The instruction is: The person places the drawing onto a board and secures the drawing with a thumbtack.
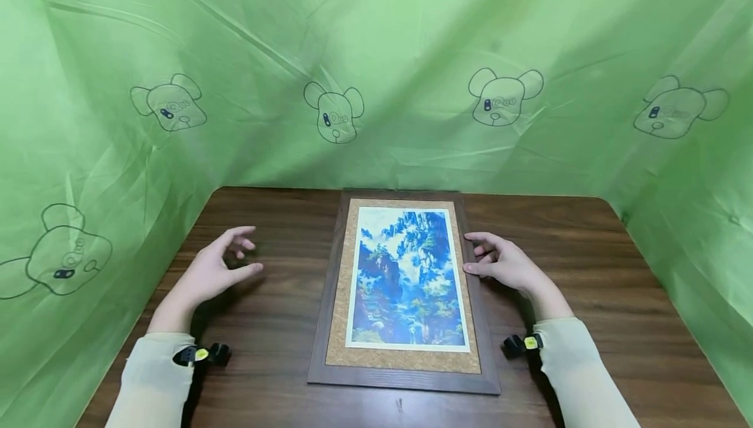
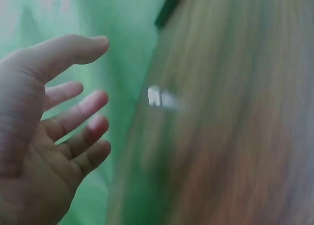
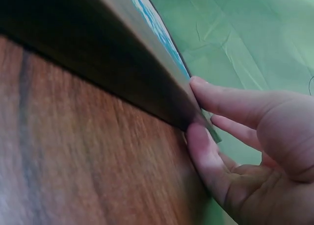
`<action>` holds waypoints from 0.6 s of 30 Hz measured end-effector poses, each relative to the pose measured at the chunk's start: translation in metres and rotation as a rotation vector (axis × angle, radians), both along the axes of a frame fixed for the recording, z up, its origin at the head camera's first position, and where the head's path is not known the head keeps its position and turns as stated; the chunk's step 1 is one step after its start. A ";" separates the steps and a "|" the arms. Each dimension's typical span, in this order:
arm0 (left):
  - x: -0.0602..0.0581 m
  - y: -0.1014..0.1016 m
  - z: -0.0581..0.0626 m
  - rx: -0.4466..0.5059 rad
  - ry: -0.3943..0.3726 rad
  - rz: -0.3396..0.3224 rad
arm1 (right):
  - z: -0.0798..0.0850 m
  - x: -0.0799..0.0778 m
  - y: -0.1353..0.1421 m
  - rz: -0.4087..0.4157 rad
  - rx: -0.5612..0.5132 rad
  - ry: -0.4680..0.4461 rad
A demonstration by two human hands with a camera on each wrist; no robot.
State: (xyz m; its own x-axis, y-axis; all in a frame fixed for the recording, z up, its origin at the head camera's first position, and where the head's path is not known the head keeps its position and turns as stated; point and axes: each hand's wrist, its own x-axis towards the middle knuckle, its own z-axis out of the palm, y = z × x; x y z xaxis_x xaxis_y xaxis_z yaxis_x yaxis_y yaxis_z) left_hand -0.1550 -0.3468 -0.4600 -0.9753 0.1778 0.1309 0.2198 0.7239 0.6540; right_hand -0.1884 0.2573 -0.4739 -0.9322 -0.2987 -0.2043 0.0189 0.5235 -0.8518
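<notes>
A dark wooden picture frame (image 1: pixel 489 362) lies upright to my view on the table, with a cork-like backing (image 1: pixel 406 361) round a blue landscape print (image 1: pixel 412 278). At the frame's right edge is my right hand (image 1: pixel 506 264), thumb and forefinger tips touching the side, spread apart along it. The right wrist view shows those fingertips (image 3: pixel 198 137) right against the frame's shadowed side (image 3: pixel 113 63). My left hand (image 1: pixel 214 268) hovers over the table left of the frame, apart from it. Its fingers are loosely bent with nothing between them, as the left wrist view also shows.
The brown wood-grain table (image 1: pixel 282 336) has rounded far corners. Green cloth (image 1: pixel 412 36) printed with bear heads hangs behind it and along both sides. A small black wrist device (image 1: pixel 219 354) sits on the left sleeve, another (image 1: pixel 514 346) on the right.
</notes>
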 end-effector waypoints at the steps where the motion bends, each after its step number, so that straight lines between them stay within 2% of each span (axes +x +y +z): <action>1: 0.000 -0.006 -0.005 0.013 -0.024 -0.003 | 0.000 0.001 0.002 0.002 0.002 0.000; 4: -0.003 -0.016 -0.017 0.025 -0.064 -0.051 | 0.000 0.003 0.004 0.005 -0.005 0.005; 8: -0.006 -0.016 -0.024 0.015 -0.080 -0.113 | 0.005 0.007 0.002 0.004 -0.013 0.003; 13: -0.003 -0.017 -0.028 -0.018 -0.058 -0.078 | 0.014 0.007 -0.005 0.010 -0.035 -0.032; 18: -0.003 -0.014 -0.032 -0.046 -0.035 -0.078 | 0.003 0.003 -0.001 -0.014 -0.048 -0.037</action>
State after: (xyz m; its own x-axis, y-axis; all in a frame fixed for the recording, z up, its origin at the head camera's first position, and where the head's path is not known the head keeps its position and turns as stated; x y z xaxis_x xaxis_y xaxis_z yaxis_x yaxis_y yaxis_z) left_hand -0.1581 -0.3609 -0.4919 -0.9621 0.2584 0.0873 0.2544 0.7350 0.6285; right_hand -0.1857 0.2560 -0.4705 -0.9286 -0.2958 -0.2241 0.0576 0.4816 -0.8745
